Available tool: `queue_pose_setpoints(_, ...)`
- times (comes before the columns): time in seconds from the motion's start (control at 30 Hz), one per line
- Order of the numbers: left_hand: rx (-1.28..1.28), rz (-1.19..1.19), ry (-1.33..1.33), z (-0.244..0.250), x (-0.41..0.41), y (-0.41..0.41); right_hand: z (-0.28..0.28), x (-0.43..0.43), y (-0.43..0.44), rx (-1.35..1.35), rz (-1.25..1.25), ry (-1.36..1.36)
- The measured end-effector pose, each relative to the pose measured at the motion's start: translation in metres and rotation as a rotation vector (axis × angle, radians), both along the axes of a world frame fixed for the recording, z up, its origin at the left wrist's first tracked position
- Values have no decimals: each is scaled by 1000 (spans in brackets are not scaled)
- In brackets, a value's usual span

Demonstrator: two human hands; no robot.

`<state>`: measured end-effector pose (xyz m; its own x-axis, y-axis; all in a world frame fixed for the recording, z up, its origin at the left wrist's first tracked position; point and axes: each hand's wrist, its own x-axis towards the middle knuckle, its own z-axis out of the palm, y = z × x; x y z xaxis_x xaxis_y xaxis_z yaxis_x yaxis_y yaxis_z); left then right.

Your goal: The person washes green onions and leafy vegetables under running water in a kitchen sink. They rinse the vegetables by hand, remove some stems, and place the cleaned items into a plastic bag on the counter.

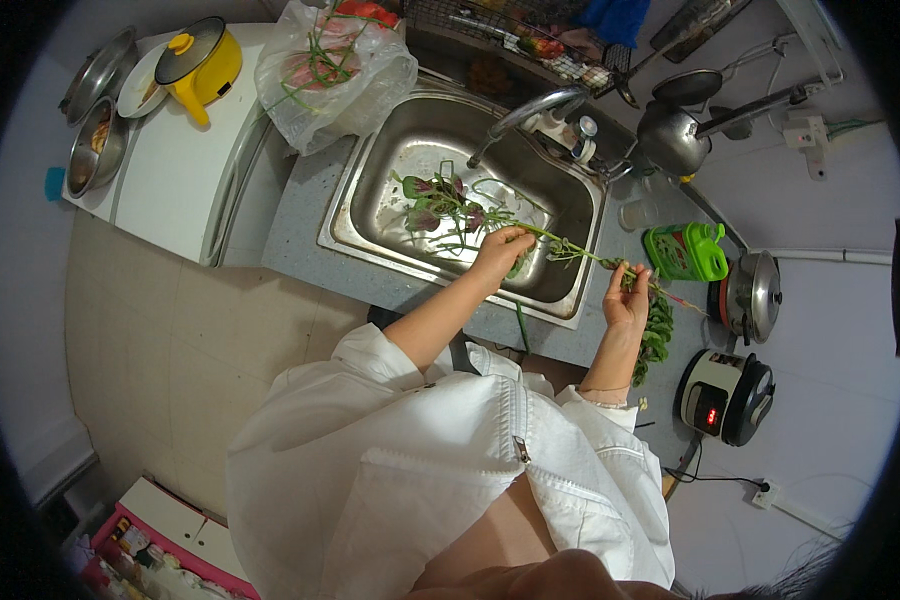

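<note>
A long stalk of leafy amaranth-like greens (544, 232) stretches between my two hands over the stainless steel sink (427, 142). My left hand (504, 256) pinches the stalk near its leafy end, where green and purple leaves (424, 201) hang above the basin. Toward the root end, my right hand (627, 296) holds the stalk between thumb and fingers beyond the sink's right rim. Its thin reddish root (686, 304) sticks out past that hand. Loose green stems and leaf scraps lie in the basin. More leafy greens (654, 337) rest on the counter beside my right wrist.
A chrome faucet (529, 112) arches over the basin. Right of it stand a green plastic jug (686, 251), a lidded pot (754, 296) and an electric cooker (724, 397). Left are a plastic bag (375, 90) and a yellow electric pan (214, 71) on a white appliance (180, 172).
</note>
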<state>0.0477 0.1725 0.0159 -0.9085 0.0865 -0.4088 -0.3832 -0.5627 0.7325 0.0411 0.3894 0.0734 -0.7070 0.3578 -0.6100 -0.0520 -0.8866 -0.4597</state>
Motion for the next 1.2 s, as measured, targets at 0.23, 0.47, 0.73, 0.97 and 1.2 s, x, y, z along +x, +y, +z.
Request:
queue_pose_setpoints(0.23,-62,-38,-49,-3,-1,-5,12,7,-10,151,208,10)
queue_pose_setpoints(0.47,-152,-112,-2,-3,-4,-14,25,17,-18,520,457,27)
queue_pose_setpoints(0.73,-237,-314,34,-12,-3,-18,22,18,-18,511,399,51)
queue_pose_setpoints(0.97,-204,-177,-40,-24,-5,-16,19,19,-20,464,409,79)
queue_pose_setpoints(1.2,-185,-39,-156,-31,-4,-15,17,19,-34,486,421,41)
